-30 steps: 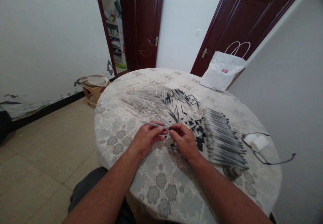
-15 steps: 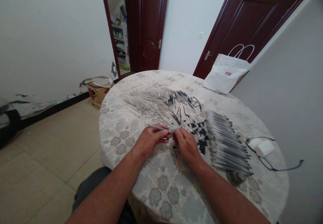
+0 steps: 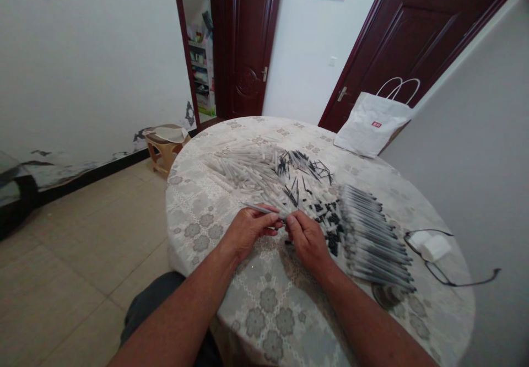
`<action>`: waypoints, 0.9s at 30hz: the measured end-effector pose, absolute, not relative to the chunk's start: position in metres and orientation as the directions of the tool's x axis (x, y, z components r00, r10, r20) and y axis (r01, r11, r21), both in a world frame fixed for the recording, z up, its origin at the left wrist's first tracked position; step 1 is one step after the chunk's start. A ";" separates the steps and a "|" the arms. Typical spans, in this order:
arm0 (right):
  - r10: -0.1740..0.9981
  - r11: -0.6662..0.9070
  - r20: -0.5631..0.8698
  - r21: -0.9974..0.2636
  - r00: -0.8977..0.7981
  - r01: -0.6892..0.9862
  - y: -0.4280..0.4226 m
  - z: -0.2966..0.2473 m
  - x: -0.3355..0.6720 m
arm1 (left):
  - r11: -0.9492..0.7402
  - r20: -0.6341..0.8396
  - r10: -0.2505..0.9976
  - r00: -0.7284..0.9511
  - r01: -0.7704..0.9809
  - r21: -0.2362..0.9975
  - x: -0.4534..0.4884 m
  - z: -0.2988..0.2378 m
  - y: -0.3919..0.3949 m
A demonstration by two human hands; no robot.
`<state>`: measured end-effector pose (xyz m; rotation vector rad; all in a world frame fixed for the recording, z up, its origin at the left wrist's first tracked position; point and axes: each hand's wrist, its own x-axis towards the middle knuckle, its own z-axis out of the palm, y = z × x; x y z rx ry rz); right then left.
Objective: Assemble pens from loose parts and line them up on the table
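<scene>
My left hand (image 3: pixel 248 229) is closed around a thin grey pen barrel (image 3: pixel 259 209) whose free end points left. My right hand (image 3: pixel 308 240) is pinched at the barrel's right end, fingertips meeting those of the left hand. Both hands hover over a round table (image 3: pixel 289 301) with a flowered cloth. Just beyond them lies a pile of clear pen barrels (image 3: pixel 248 168), a scatter of black refills (image 3: pixel 301 163) and small black caps (image 3: pixel 328 226). To the right of my right hand lies a neat row of assembled pens (image 3: pixel 376 235).
Black-rimmed glasses (image 3: pixel 450 268) and a folded white tissue (image 3: pixel 432 246) lie at the table's right edge. A white paper bag (image 3: pixel 372 122) leans by a dark door behind. A small stool (image 3: pixel 165 144) stands at the left wall. Tiled floor lies left.
The view has shifted slightly, so the table sits a little further right in frame. My hands stay together on the barrel with only small finger movements.
</scene>
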<state>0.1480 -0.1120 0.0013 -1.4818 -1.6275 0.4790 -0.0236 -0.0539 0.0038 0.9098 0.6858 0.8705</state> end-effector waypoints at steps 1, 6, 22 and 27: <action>0.944 0.217 0.322 -0.772 0.074 0.598 -0.112 0.001 0.148 | 0.339 -0.143 0.862 0.487 -0.341 0.877 -0.023 0.004 -0.054; 0.938 0.238 0.335 -0.815 0.094 0.528 -0.114 0.002 0.150 | 0.342 -0.126 0.856 0.501 -0.366 0.866 -0.023 0.002 -0.053; 0.945 0.206 0.311 -0.810 0.104 0.549 -0.117 0.006 0.150 | 0.331 -0.119 0.862 0.493 -0.370 0.868 -0.023 0.005 -0.055; 0.943 0.206 0.323 -0.750 0.076 0.629 -0.117 0.007 0.151 | 0.318 -0.114 0.866 0.488 -0.359 0.878 -0.024 0.006 -0.056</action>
